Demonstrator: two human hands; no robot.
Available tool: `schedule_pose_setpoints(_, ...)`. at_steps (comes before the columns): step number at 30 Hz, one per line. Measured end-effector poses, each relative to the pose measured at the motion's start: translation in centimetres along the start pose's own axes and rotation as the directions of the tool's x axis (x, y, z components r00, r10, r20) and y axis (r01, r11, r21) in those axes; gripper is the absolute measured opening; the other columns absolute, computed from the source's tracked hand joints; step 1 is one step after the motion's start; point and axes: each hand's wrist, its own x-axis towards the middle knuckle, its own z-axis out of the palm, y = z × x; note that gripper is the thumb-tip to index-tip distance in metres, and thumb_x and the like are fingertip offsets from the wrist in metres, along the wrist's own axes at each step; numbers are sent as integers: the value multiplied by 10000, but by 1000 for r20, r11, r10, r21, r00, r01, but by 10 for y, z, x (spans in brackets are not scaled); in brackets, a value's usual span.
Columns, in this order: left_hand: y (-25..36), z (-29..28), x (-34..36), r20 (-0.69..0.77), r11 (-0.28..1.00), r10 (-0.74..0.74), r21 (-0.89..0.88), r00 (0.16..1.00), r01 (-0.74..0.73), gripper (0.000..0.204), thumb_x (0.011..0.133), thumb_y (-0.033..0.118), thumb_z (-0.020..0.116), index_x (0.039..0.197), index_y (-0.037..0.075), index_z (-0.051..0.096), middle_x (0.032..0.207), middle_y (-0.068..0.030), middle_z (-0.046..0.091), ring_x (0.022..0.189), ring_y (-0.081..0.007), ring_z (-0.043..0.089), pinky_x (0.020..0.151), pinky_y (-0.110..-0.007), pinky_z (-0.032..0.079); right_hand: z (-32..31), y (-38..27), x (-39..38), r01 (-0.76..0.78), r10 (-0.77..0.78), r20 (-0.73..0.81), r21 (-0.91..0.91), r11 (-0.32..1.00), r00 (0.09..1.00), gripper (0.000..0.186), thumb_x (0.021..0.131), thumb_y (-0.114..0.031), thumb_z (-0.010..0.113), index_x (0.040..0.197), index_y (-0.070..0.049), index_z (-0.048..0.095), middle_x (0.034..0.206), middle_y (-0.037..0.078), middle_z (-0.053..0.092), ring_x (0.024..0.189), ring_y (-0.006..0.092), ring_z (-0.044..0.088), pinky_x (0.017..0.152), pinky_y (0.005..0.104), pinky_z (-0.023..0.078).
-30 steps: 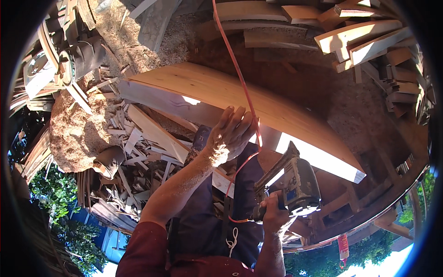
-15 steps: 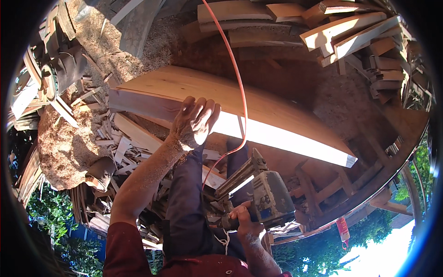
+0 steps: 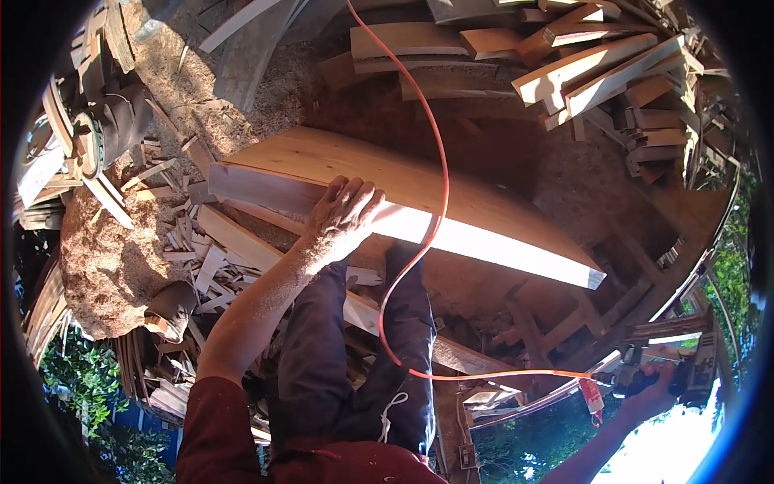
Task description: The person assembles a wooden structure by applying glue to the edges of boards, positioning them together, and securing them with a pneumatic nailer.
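A long wooden panel (image 3: 322, 155) with a board (image 3: 476, 242) along its near edge stands tilted before my legs. The board is brightly sunlit toward the right. My left hand (image 3: 347, 211) grips the board, its fingers bent over the top onto the panel. Far out to the right, my right hand (image 3: 655, 389) is wrapped round the handle of a nail gun (image 3: 700, 359), well apart from the panel. A red air hose (image 3: 442, 181) runs from the gun in a loop across my legs and over the panel. The gun's far end is partly lost in the dark rim.
Stacked wood offcuts (image 3: 605, 77) lie at the upper right. Sawdust (image 3: 109, 274) and wood scraps (image 3: 214, 266) cover the ground at left. A curved wooden frame (image 3: 556, 327) lies beyond the panel's right end, with a red tag-like piece (image 3: 592, 399) near it.
My right hand has swung the nail gun from beside my legs out to the far right, drawing the hose along. My left hand keeps its hold on the board.
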Motion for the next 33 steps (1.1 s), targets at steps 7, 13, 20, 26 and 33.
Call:
schedule_pose_setpoints(7,6,13,1,-63,985,-7,170,998,18,429,773,244,700,1153,76,591,1127,-83,509,1124,-241,505,1045,-451,407,-18,-53,37,648,-476,453,-632,425,754,471,837,-135,644,1294,-41,585,692,19,558,572,147,557,536,321,482)
schedule_pose_setpoints(13,8,16,-12,-90,986,-30,160,995,44,683,648,381,823,1216,87,582,1159,-64,517,1174,-237,494,1082,-465,375,127,11,26,999,-109,994,31,14,-30,438,783,-114,683,1221,-105,679,698,7,582,587,157,573,549,327,470)
schedule_pose_setpoints(20,18,8,-32,60,998,-54,33,997,52,830,654,658,781,1275,149,571,1255,-47,483,1225,-224,473,1141,-471,323,210,70,12,960,84,957,279,-2,-278,572,674,-146,712,1246,-139,690,635,-9,508,596,163,556,556,328,463)
schedule_pose_setpoints(26,58,24,-72,-361,762,-647,-276,672,586,929,736,627,777,1417,85,452,1338,-157,423,1263,-331,430,1170,-538,294,221,73,16,864,229,873,472,-174,-431,499,754,-113,670,1252,-141,683,677,-24,537,612,144,568,558,315,464)
schedule_pose_setpoints(33,135,32,-47,-147,61,-984,-804,-99,592,932,811,264,827,1526,19,281,1457,-245,285,1303,-413,391,1038,-487,438,232,61,3,736,413,760,626,-257,-502,512,740,-144,674,1250,-90,667,679,1,519,621,165,567,582,322,471)
